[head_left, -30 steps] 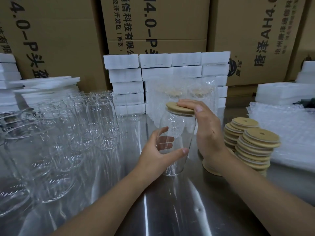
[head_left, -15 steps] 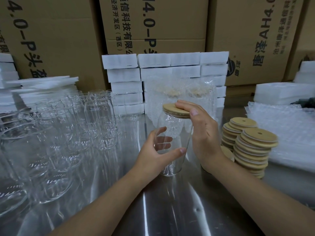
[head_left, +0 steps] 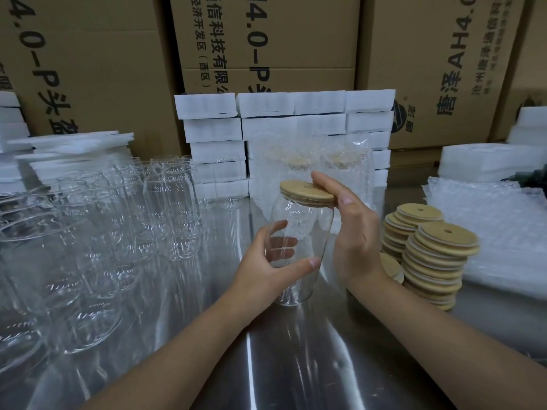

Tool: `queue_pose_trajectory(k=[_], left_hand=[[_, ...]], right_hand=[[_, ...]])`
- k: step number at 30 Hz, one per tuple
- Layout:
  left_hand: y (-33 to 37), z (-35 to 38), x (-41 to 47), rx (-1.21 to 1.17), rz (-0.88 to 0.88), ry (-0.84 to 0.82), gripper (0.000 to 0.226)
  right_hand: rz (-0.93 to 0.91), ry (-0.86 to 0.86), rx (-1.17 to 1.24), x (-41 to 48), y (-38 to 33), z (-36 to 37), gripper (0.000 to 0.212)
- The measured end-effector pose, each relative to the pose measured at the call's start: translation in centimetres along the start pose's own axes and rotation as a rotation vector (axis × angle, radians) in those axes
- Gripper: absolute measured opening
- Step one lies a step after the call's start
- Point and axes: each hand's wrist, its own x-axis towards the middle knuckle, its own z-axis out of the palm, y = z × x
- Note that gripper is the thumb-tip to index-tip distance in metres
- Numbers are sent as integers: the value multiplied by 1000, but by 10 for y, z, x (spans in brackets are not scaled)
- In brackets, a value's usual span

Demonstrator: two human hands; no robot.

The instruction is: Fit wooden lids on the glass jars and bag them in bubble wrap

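Our left hand (head_left: 266,261) wraps the glass jar (head_left: 307,229) at mid-body, thumb across the front and fingers curled behind the glass. Our right hand (head_left: 355,232) pinches the wooden lid (head_left: 306,192) at its rim, fingertips over the top and thumb at the near edge. It holds the lid on the jar's mouth, just above the left hand. The lid looks slightly askew, and through the glare we cannot tell whether its seal has entered the neck.

To do this well, we should steady the jar upright with the left hand and level the lid. We then press evenly from the centre rather than from one edge, so it seats without jamming. Spare lids (head_left: 438,250) sit stacked just right of the right wrist, with bubble wrap (head_left: 503,232) beyond them. Empty jars (head_left: 165,208) crowd the worktop (head_left: 296,365) left of the left hand.
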Motion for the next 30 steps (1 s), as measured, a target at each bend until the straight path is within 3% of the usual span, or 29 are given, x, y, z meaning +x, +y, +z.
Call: queue_pose_trajectory(k=[7,12,18,27,30], left_hand=[[-2,-2,2,-20,-1,-25,82],[1,-2,1,-37,-3,-33,82],[1,-2,1,-31,13,-30,78],[-5,-5,7,18,24,-55,80],[-5,-7,6,49,24,-57,77]], right_hand=[[-120,26,-109,5,1,-3,43],[-182,49,-187,6,1,-2,43],[-300,-54,-398,14,-4,-5,40],[-155,-361,-532,33,-29,-37,57],[-96,-250,-663,53,-30,-74,50]])
